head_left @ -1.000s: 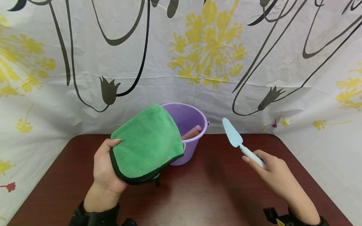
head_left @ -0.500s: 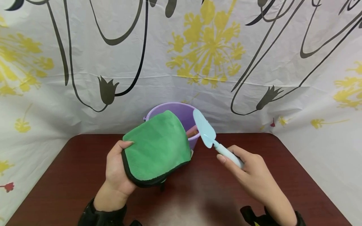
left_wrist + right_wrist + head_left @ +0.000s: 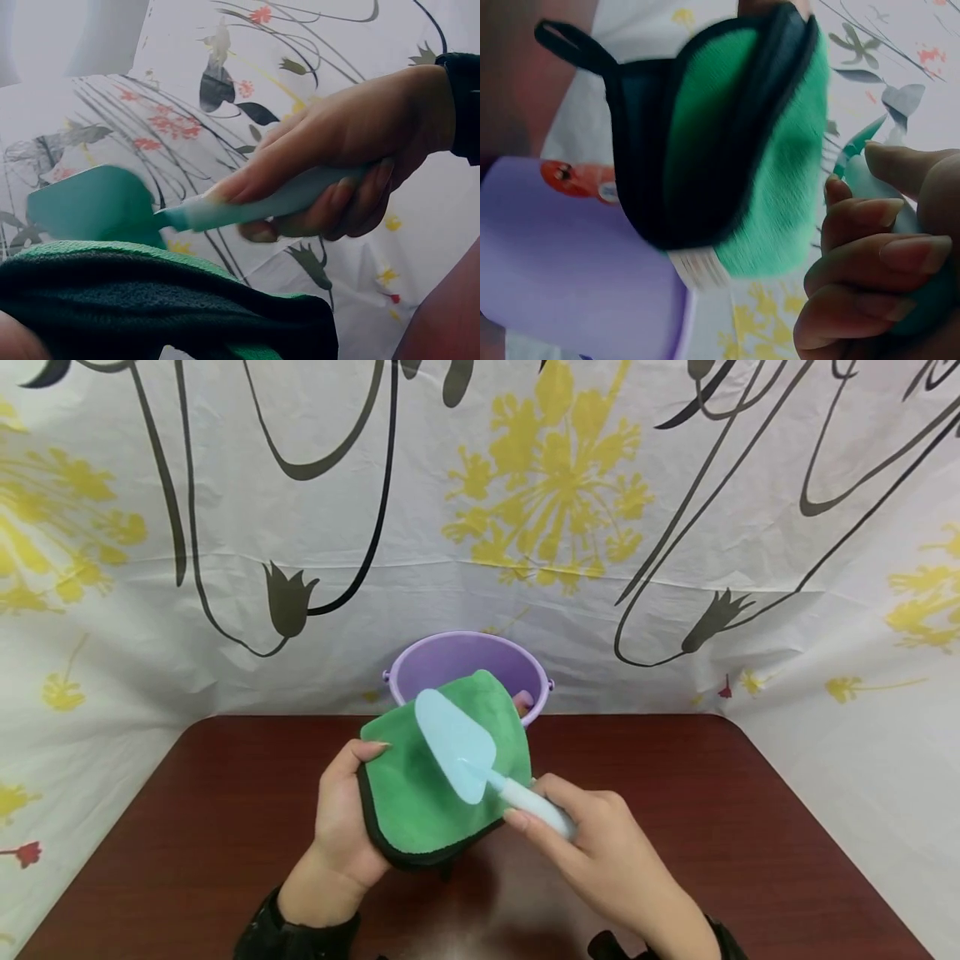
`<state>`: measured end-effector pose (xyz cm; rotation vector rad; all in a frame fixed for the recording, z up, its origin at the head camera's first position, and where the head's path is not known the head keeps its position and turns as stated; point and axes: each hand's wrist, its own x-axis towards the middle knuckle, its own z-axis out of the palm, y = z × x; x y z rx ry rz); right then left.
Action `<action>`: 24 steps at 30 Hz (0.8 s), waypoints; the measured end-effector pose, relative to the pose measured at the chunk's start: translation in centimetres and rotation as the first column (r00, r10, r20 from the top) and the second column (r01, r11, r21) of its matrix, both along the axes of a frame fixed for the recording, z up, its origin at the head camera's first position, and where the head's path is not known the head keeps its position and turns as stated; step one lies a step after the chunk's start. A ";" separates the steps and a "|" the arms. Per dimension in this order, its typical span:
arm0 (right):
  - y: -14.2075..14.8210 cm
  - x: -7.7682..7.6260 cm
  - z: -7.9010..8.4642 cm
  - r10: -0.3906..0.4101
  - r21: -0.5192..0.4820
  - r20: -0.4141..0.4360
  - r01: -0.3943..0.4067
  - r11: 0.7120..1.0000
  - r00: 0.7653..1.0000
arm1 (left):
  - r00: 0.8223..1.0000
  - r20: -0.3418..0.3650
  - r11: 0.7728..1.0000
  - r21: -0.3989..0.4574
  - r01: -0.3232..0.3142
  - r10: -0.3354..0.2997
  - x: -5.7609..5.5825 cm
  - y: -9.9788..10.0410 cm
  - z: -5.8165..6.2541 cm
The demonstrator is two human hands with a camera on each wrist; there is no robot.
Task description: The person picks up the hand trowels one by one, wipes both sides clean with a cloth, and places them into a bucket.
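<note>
My left hand (image 3: 341, 839) grips a folded green towel (image 3: 401, 802) with black edging by its left side, thumb on top. With curled fingers, my right hand (image 3: 611, 852) holds the pale handle of a light blue trowel (image 3: 453, 743). The trowel's blade overlaps the towel in the head view. In the left wrist view the blade (image 3: 97, 202) shows just above the towel's edge (image 3: 157, 259). From the right wrist, the towel's folded layers, a black hanging loop (image 3: 577, 46) and a white tag (image 3: 699, 268) are visible.
Behind the towel stands a purple bucket (image 3: 427, 664), its lower part mostly hidden. A pink stick-like piece (image 3: 522, 700) shows inside it. A red sticker (image 3: 570, 180) is on the bucket's side. The dark red table (image 3: 202, 835) ends at a floral-patterned sheet (image 3: 465, 543).
The right hand has carried the trowel leftward from beside the bucket to over the towel. The left hand has moved the towel rightward, in front of the bucket.
</note>
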<state>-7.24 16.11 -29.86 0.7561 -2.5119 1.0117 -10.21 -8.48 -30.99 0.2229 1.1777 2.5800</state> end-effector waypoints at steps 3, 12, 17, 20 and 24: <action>-0.5 0.2 -0.4 0.002 0.003 0.010 -0.002 1.000 1.000 | 1.000 0.026 1.000 -0.016 -0.003 0.003 0.2 0.6 0.2; -1.0 0.2 -0.8 -0.012 0.008 0.041 0.012 1.000 0.999 | 0.999 0.021 0.999 -0.017 -0.046 0.047 0.3 1.1 0.4; -0.8 0.1 -0.8 -0.020 0.005 0.049 0.020 1.000 0.999 | 0.997 0.003 0.997 -0.009 -0.072 0.072 0.3 1.0 0.5; -0.7 0.1 -0.9 -0.034 0.017 0.050 0.033 0.999 0.998 | 0.996 -0.007 0.996 -0.009 -0.088 0.088 0.3 0.9 0.5; -0.6 0.0 -0.8 -0.047 0.040 0.055 0.045 0.998 0.997 | 0.995 -0.012 0.995 0.000 -0.100 0.100 0.3 0.7 0.5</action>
